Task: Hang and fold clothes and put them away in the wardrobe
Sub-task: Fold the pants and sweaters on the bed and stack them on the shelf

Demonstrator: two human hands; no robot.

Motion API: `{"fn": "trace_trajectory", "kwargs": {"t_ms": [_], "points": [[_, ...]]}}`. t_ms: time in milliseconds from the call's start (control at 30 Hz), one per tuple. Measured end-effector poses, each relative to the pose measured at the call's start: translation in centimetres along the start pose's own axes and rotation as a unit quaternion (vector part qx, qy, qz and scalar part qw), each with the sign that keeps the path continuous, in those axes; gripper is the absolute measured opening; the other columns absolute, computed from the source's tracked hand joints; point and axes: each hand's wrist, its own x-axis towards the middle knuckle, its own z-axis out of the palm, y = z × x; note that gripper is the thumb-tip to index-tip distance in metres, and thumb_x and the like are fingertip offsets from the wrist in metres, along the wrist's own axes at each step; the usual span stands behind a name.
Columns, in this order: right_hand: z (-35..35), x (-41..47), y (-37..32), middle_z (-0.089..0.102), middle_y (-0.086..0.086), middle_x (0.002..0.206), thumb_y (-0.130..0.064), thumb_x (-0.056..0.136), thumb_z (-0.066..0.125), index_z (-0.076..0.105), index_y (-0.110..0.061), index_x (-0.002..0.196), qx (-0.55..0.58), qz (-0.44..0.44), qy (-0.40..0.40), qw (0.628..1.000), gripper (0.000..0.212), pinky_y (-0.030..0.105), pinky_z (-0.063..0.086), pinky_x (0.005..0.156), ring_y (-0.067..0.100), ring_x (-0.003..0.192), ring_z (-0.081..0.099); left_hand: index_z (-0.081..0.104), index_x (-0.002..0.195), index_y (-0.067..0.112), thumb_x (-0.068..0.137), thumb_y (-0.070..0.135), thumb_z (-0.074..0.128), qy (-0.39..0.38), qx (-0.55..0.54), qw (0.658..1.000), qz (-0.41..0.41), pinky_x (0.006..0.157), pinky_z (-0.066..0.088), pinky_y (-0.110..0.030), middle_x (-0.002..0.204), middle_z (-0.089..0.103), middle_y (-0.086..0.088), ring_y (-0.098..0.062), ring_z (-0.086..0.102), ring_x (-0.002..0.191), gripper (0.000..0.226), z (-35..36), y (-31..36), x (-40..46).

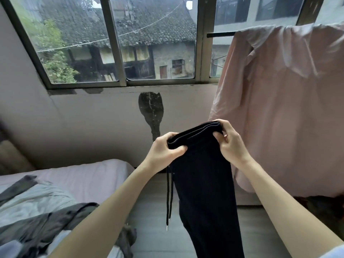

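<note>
You hold black trousers (204,183) up by the waistband.
Left hand (163,148) and right hand (229,142) both pinch it; drawstring (169,198) dangles, bed (83,179) left.

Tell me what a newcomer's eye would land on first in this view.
First the black drawstring trousers at centre, held up folded at the waistband by the left hand and right hand, their cords dangling. Next the pink cloth draped over a rod at right, then the big window onto old tiled roofs, and the bed at lower left strewn with grey clothes.
</note>
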Motion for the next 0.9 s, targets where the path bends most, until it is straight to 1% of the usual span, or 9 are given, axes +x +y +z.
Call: {"fn": "trace_trajectory", "kwargs": {"t_ms": [100,200,333,400,567,633,767,833,900], "points": [[3.4,-0.3,-0.6,0.061,0.005,0.107,-0.004,0.091,0.049,0.051,-0.016,0.121,0.019,-0.027,-0.003,0.999,0.032,0.051,0.042,0.096,0.028,0.104,0.056,0.064,0.092,0.028,0.078,0.014,0.072,0.019,0.022,0.999,-0.02,0.078,0.051,-0.024,0.078,0.065,0.013,-0.003,0.062,0.076,0.022,-2.1,-0.4,-2.1],[7.9,-1.2,-2.5,0.059,-0.004,0.106,-0.014,0.088,0.041,0.049,-0.024,0.119,0.087,-0.044,-0.06,0.993,0.033,0.049,0.041,0.098,0.024,0.105,0.055,0.064,0.093,0.025,0.077,0.014,0.072,0.056,0.034,0.996,-0.056,0.077,0.052,-0.025,0.079,0.066,0.01,-0.005,0.063,0.075,0.021,-5.3,-1.0,-5.5],[13.9,-2.1,-6.6,0.057,-0.02,0.097,-0.011,0.091,0.039,0.048,-0.022,0.116,0.185,-0.07,-0.144,0.97,0.029,0.017,0.042,0.088,-0.004,0.093,0.055,0.064,0.1,0.016,0.081,0.008,0.069,0.116,0.032,0.989,-0.09,0.076,0.053,-0.024,0.084,0.067,0.003,-0.008,0.065,0.077,0.022,-10.1,-1.2,-10.5],[17.0,-2.3,-9.1,0.057,-0.02,0.1,-0.012,0.093,0.038,0.047,-0.023,0.118,0.227,-0.078,-0.182,0.954,0.029,0.011,0.04,0.087,-0.007,0.094,0.054,0.064,0.102,0.013,0.082,0.008,0.069,0.157,0.032,0.982,-0.101,0.076,0.054,-0.025,0.086,0.067,-0.001,-0.009,0.065,0.079,0.022,-12.7,-1.1,-12.8],[25.1,-2.8,-17.2,0.058,-0.017,0.103,-0.019,0.092,0.036,0.047,-0.036,0.114,0.292,-0.108,-0.247,0.918,0.03,0.027,0.042,0.093,0.004,0.099,0.054,0.064,0.097,0.015,0.083,0.006,0.068,0.257,0.032,0.959,-0.111,0.066,0.051,-0.019,0.076,0.067,0.01,-0.006,0.065,0.073,0.017,-20.0,-0.2,-18.2],[28.8,-3.4,-21.2,0.058,-0.019,0.102,-0.02,0.091,0.036,0.047,-0.038,0.111,0.313,-0.124,-0.264,0.904,0.029,0.026,0.042,0.093,0.002,0.098,0.054,0.064,0.094,0.014,0.083,0.006,0.067,0.302,0.038,0.946,-0.113,0.062,0.049,-0.018,0.069,0.066,0.012,-0.005,0.064,0.068,0.014,-23.8,0.1,-20.5],[36.2,-4.9,-29.0,0.057,-0.017,0.101,-0.017,0.091,0.038,0.05,-0.03,0.11,0.353,-0.148,-0.306,0.872,0.026,0.019,0.04,0.092,-0.003,0.095,0.053,0.064,0.098,0.005,0.083,0.005,0.067,0.379,0.066,0.915,-0.121,0.063,0.05,-0.023,0.077,0.066,-0.001,-0.011,0.063,0.071,0.015,-31.4,0.5,-25.4],[39.5,-5.8,-32.3,0.057,-0.014,0.102,-0.011,0.094,0.039,0.051,-0.019,0.117,0.357,-0.158,-0.334,0.858,0.026,0.018,0.039,0.092,0.004,0.098,0.053,0.066,0.095,0.005,0.084,0.006,0.066,0.406,0.066,0.902,-0.129,0.071,0.054,-0.03,0.084,0.068,-0.011,-0.017,0.065,0.077,0.011,-34.5,0.5,-27.8],[43.2,-7.4,-36.4,0.058,-0.008,0.105,-0.014,0.093,0.039,0.051,-0.008,0.121,0.358,-0.182,-0.356,0.844,0.031,0.013,0.039,0.091,0.005,0.101,0.052,0.067,0.089,0.007,0.084,0.008,0.066,0.451,0.049,0.881,-0.133,0.071,0.054,-0.031,0.082,0.069,-0.01,-0.018,0.066,0.078,0.005,-37.9,0.1,-31.0]]}}
